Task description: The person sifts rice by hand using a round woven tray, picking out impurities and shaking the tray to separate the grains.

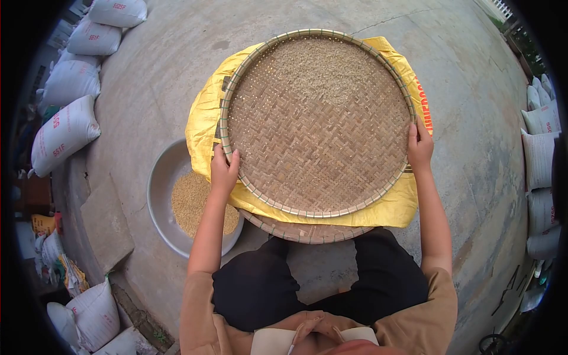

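A round woven bamboo winnowing tray (307, 160) is held in front of me, a hand on each side. My left hand (225, 170) grips its rim at the lower left, thumb up on the edge. On the right rim, my right hand (420, 148) is closed the same way. Husky pale grain (322, 71) is spread over the tray's far part. Beneath it lies a yellow plastic sack (390, 204), over a second woven tray (307, 232) whose near rim shows. Left of my left forearm, a metal basin (158, 189) holds golden grain (192, 201).
Full white sacks (65, 133) line the left side of the concrete floor (160, 77). More white sacks (541, 160) are stacked along the right edge. A flat slab (105, 225) and another sack (94, 313) are at the lower left. My knees are below the trays.
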A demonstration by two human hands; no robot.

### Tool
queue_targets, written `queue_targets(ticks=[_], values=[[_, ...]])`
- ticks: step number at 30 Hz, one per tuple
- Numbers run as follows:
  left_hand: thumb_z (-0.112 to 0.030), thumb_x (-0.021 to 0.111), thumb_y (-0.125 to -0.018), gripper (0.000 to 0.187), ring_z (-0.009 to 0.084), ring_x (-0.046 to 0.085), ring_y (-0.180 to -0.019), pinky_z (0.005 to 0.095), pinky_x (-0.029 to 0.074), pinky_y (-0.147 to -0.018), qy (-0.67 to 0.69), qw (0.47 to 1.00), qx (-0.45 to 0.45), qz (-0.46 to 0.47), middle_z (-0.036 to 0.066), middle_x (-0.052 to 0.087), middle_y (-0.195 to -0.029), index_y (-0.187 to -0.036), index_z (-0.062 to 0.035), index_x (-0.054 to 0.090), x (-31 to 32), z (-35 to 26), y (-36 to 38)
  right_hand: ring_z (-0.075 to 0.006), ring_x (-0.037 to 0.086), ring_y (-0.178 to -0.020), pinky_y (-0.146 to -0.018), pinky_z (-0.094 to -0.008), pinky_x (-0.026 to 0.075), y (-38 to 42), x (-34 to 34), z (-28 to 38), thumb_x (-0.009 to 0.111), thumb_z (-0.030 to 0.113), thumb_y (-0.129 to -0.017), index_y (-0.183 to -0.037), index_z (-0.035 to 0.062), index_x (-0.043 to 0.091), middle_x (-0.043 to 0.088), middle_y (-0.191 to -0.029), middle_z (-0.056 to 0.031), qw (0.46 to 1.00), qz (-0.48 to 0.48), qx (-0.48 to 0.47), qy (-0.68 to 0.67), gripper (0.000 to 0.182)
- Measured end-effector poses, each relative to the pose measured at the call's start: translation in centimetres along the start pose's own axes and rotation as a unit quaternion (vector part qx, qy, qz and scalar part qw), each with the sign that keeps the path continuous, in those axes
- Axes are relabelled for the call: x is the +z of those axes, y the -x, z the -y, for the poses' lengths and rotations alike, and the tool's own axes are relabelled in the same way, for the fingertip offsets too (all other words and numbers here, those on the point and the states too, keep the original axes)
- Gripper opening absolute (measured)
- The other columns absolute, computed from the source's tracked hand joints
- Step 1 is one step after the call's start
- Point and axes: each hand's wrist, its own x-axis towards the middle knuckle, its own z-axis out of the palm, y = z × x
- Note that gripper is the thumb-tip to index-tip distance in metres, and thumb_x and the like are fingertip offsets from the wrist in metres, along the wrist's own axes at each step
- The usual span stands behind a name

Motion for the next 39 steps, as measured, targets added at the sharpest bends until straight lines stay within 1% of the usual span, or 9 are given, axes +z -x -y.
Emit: queue_targets(ticks=[4,11,14,16,19,21,29,32,39], values=[[-0.020,0.057,-0.088,0.030,0.0186,0.054,-0.060,0.0314,0.043,-0.055,0.001,1.000,0.007,0.000,0.010,0.057,-0.071,-0.106,0.0017,0.049,0.3,0.7,-0.2,-0.0150,0.056,-0.064,-0.063,-0.0274,0.045,-0.2,0.1,-0.2,0.054,0.022,-0.091,-0.123,0.0040,0.055,0.060,-0.075,-0.0104,1.000,-0.009,-0.020,-0.005,0.037],[-0.022,0.056,-0.089,0.030,0.0239,0.057,-0.062,0.0347,0.045,-0.058,-0.028,1.000,-0.006,0.010,0.014,0.059,-0.073,-0.106,0.0005,0.048,0.5,0.6,-0.4,-0.0151,0.057,-0.067,-0.064,-0.0270,0.045,-0.2,-0.2,0.3,0.053,0.021,-0.091,-0.123,0.0037,0.055,0.061,-0.077,-0.0103,1.000,0.006,-0.009,0.009,0.036],[-0.022,0.056,-0.089,0.030,0.0247,0.058,-0.062,0.0352,0.045,-0.058,-0.025,1.000,0.000,0.009,0.014,0.059,-0.074,-0.106,0.0007,0.048,0.7,0.6,-0.4,-0.0166,0.060,-0.072,-0.067,-0.0276,0.047,-0.2,-0.1,0.3,0.053,0.020,-0.091,-0.124,0.0036,0.055,0.063,-0.082,-0.0118,1.000,0.010,-0.007,0.005,0.036],[-0.023,0.056,-0.089,0.030,0.0253,0.058,-0.062,0.0353,0.045,-0.058,-0.034,0.999,0.006,0.002,0.014,0.059,-0.074,-0.105,0.0007,0.048,0.8,0.8,-0.4,-0.0194,0.063,-0.079,-0.071,-0.0291,0.048,-0.2,0.1,0.1,0.053,0.020,-0.091,-0.123,0.0029,0.055,0.065,-0.089,-0.0143,0.999,-0.008,-0.033,0.016,0.037],[-0.024,0.056,-0.089,0.030,0.0264,0.059,-0.063,0.0358,0.045,-0.058,-0.027,0.999,-0.015,0.022,0.015,0.059,-0.074,-0.105,0.0007,0.048,0.8,0.9,-0.5,-0.0220,0.064,-0.084,-0.074,-0.0303,0.049,-0.1,-0.1,0.1,0.053,0.021,-0.091,-0.123,0.0020,0.055,0.065,-0.096,-0.0163,1.000,0.013,0.003,0.006,0.037],[-0.024,0.056,-0.089,0.031,0.0274,0.059,-0.064,0.0369,0.045,-0.058,-0.032,0.999,-0.027,0.023,0.015,0.060,-0.075,-0.105,0.0004,0.048,0.9,0.9,-0.4,-0.0224,0.064,-0.085,-0.074,-0.0304,0.049,-0.1,0.1,-0.1,0.053,0.021,-0.091,-0.122,0.0018,0.055,0.065,-0.097,-0.0165,1.000,0.011,0.005,0.009,0.036],[-0.025,0.055,-0.089,0.031,0.0317,0.060,-0.066,0.0394,0.045,-0.059,-0.038,0.999,0.006,-0.007,0.017,0.060,-0.076,-0.105,-0.0006,0.047,1.5,1.0,-0.5,-0.0239,0.064,-0.089,-0.076,-0.0310,0.049,-0.2,0.2,-0.5,0.053,0.020,-0.092,-0.121,0.0002,0.055,0.065,-0.101,-0.0181,1.000,0.006,-0.003,-0.001,0.036],[-0.026,0.054,-0.090,0.030,0.0335,0.060,-0.066,0.0404,0.046,-0.059,-0.043,0.999,-0.002,-0.002,0.018,0.060,-0.076,-0.105,-0.0006,0.046,1.3,0.7,-0.4,-0.0243,0.064,-0.089,-0.077,-0.0310,0.049,-0.2,0.1,-0.5,0.053,0.020,-0.092,-0.121,-0.0006,0.055,0.065,-0.101,-0.0184,1.000,0.006,-0.010,0.001,0.036],[-0.026,0.054,-0.090,0.031,0.0344,0.060,-0.066,0.0410,0.046,-0.058,-0.049,0.999,0.007,-0.006,0.019,0.060,-0.075,-0.105,-0.0008,0.046,1.4,1.0,-0.5,-0.0244,0.064,-0.090,-0.078,-0.0309,0.049,-0.3,0.1,-0.6,0.053,0.019,-0.091,-0.121,-0.0007,0.055,0.065,-0.102,-0.0181,1.000,0.013,-0.003,-0.002,0.036]])
